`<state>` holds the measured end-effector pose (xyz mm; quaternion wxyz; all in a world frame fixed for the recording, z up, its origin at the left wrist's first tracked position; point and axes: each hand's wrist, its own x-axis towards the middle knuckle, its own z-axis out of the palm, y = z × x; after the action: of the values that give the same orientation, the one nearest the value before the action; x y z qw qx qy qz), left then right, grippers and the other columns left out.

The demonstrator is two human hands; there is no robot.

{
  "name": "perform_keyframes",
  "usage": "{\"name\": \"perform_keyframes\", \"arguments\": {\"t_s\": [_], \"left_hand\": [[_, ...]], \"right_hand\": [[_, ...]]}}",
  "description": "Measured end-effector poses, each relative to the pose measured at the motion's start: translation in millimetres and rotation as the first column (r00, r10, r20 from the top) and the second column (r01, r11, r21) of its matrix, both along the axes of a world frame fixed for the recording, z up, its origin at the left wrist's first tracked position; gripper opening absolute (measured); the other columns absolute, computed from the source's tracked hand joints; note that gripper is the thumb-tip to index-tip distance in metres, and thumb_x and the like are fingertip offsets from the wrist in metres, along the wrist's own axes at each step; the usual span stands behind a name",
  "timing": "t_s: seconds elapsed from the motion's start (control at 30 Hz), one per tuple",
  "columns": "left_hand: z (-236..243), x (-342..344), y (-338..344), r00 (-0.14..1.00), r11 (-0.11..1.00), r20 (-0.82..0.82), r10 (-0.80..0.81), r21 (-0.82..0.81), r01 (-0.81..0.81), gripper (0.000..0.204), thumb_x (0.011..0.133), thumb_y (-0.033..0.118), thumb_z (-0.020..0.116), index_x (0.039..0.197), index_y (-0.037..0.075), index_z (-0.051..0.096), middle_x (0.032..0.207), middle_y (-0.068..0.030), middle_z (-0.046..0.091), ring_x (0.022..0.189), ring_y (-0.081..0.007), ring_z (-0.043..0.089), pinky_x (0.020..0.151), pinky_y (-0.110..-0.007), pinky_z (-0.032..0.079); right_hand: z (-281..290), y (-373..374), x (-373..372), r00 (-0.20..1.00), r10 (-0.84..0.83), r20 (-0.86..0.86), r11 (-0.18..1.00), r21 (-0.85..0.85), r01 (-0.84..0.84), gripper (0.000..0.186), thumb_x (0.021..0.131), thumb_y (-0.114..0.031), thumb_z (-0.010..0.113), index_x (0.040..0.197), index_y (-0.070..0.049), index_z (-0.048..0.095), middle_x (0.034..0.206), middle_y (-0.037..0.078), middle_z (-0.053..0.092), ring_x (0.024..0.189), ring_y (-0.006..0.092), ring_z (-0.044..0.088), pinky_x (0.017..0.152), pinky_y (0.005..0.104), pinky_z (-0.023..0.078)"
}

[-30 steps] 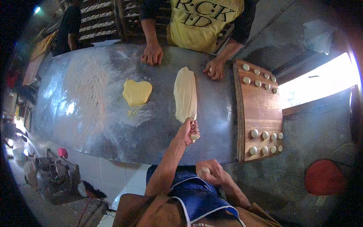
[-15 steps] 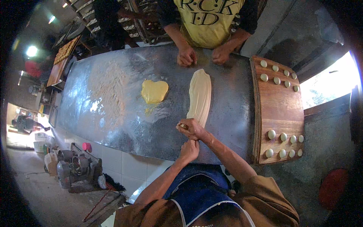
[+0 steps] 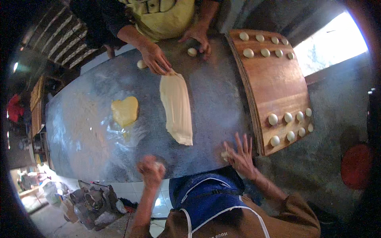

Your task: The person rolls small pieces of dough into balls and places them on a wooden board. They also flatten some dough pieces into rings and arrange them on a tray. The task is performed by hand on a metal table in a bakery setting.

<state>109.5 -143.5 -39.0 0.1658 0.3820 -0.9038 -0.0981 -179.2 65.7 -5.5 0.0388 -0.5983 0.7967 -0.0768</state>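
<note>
The long slab of pale dough [image 3: 176,109] lay across the middle of the metal table [image 3: 214,103], right of centre, one end toward the far edge and the other well short of the near edge. At the near edge, left of the slab's lower end, the person's left hand [image 3: 151,169] was curled tight, the fingers folded in on a small dough piece [image 3: 160,166] that showed at the side of the fist; motion blurred the fingertips. The person's right hand [image 3: 242,159] was near the table's near right corner, palm down, its fingers fanned wide and straight; a pale lump [image 3: 226,156] showed by the thumb, though whether the thumb pressed on it could not be told. Both hands were apart from the slab. From the far edge, a co-worker's hand [image 3: 155,59] reached to the slab's far end, fingers extended and loosely together, the tips at the dough. The co-worker's other hand [image 3: 199,37] arched with parted fingers around a dough ball [image 3: 192,52]. A yellow mass [image 3: 125,111] sat left of the slab, and a wooden board [image 3: 276,89] bearing round dough balls stood along the table's right edge.
</note>
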Motion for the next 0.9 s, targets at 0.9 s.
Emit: {"name": "perform_keyframes", "arguments": {"t_s": [0.9], "left_hand": [[-33,-28,-22,0.968,0.976,-0.228,0.108,0.212,-0.059,0.02,0.086,0.01,0.065,0.092,0.002,0.048,0.085,-0.0154,0.05,0.08,-0.0345,0.051,0.074,-0.046,0.041]], "right_hand": [[-61,-44,-42,0.997,-0.01,0.082,0.968,-0.251,0.03,0.036,0.082,-0.034,0.065,0.096,-0.002,0.056,0.093,0.016,0.055,0.091,0.0355,0.052,0.083,0.051,0.04]]}}
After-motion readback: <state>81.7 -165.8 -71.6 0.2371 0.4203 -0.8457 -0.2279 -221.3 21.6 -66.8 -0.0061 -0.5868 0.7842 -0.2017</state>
